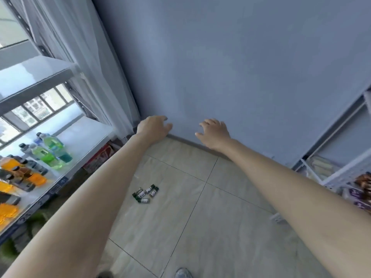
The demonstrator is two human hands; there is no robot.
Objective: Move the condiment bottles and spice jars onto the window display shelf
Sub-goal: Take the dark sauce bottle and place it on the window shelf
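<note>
Head view: five spice jars (146,194), floor (200,217).

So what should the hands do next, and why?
Probably reach down to the little jars on the floor and pick some up. Both the left hand and the right hand are held out with nothing in them, the jars lie in a loose cluster below them, and the window shelf at the left has bare room beside the bottles.
</note>
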